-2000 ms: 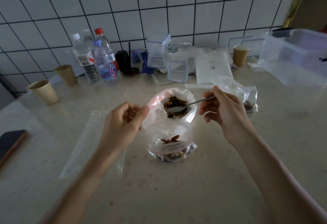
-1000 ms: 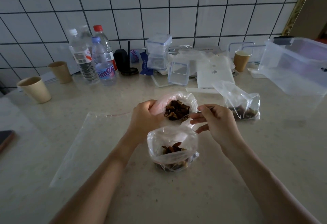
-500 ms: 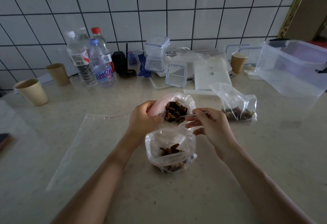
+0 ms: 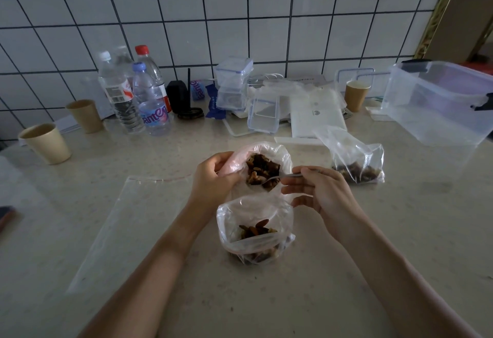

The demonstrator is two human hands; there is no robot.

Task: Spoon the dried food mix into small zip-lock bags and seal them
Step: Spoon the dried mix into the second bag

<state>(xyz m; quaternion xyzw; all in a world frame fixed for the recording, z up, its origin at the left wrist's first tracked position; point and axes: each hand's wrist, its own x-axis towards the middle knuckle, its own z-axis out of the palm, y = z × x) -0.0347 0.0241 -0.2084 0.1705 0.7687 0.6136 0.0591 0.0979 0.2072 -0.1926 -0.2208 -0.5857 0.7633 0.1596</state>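
My left hand grips the left rim of a large plastic bag holding the dark dried food mix. A metal spoon is pinched in my right hand, its bowl dipped into the mix. Just in front stands a small zip-lock bag, open at the top and partly filled with the mix. Another small filled bag lies to the right. A flat empty zip-lock bag lies on the counter to the left.
Along the tiled wall stand water bottles, paper cups, small clear lidded boxes and a white box. A big clear storage tub sits at the far right. A dark phone lies at the left edge.
My left hand moved up from beside the small bag and took hold of the big bag's rim. The spoon stays in the mix, my right hand lower and closer in.
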